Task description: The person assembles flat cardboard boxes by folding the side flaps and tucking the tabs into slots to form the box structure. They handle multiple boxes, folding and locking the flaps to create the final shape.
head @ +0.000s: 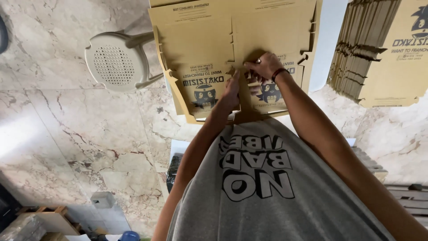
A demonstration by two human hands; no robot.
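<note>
Both hands on a flat cardboard box blank

The left hand (232, 90) presses flat on the box blank (232, 40) atop a stack; the right hand (266, 66) pinches a tab, with a white stool (113, 62) nearby.

The floor (80, 134) is polished marble in large cream tiles with reddish-brown veins, and a soft patch of light glares off it at nine o'clock. A pale plastic stool (113, 62) with a perforated round seat stands at eleven o'clock. At seven o'clock sit a wooden frame (49, 218) and a small grey box (101, 200), with a blue cap (129, 235) near six. Wooden slats (401, 187) lie at four o'clock
</note>
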